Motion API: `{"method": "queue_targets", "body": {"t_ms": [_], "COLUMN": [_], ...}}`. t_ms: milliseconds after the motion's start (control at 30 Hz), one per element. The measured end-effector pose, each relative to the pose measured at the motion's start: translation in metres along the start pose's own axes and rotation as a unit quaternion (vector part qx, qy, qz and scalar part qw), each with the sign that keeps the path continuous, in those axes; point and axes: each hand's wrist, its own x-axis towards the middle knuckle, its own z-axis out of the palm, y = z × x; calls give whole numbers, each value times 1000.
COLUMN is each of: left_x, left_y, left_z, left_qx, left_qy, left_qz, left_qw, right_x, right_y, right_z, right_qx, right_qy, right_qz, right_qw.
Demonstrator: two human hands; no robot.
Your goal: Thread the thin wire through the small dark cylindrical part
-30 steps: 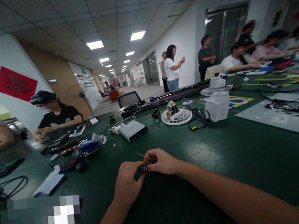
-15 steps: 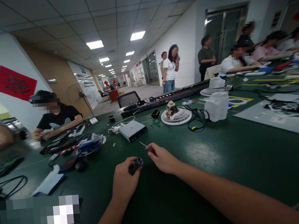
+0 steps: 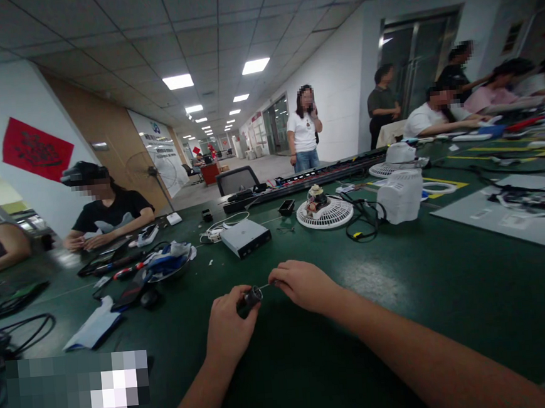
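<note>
Beyond the hands on the green surface [image 3: 320,326] sits a silver drive-like box [image 3: 245,237], with a small black tray [image 3: 286,207] and a white round grille [image 3: 325,214] bearing exposed parts farther right. A white housing [image 3: 400,198] stands beside a black cable [image 3: 365,219]. The left hand [image 3: 231,323] grips a dark cylinder [image 3: 250,300], its open end tilted toward the right hand [image 3: 304,284], which pinches a thin rod [image 3: 266,285] reaching to that end; whether it enters is unclear.
</note>
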Motion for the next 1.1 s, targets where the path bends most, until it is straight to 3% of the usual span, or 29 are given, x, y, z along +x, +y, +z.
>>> {"method": "queue_targets", "body": {"t_ms": [400,700,1100], "left_x": [0,0,0], "left_y": [-2,0,3], "left_z": [0,-2,-2], "left_qx": [14,23,29], "left_qy": [3,-6,-13], "left_qz": [22,16,18], "left_qw": [1000,1000,999], "right_x": [-4,-3,-3], "right_y": [-5,-8,-6], "right_z": [-3,-7,-5], "right_qx": [12,0,16], "right_qy": [-4,-1,-34], "right_qz": [-22,36,41], "right_qw": [1000,999,998]}}
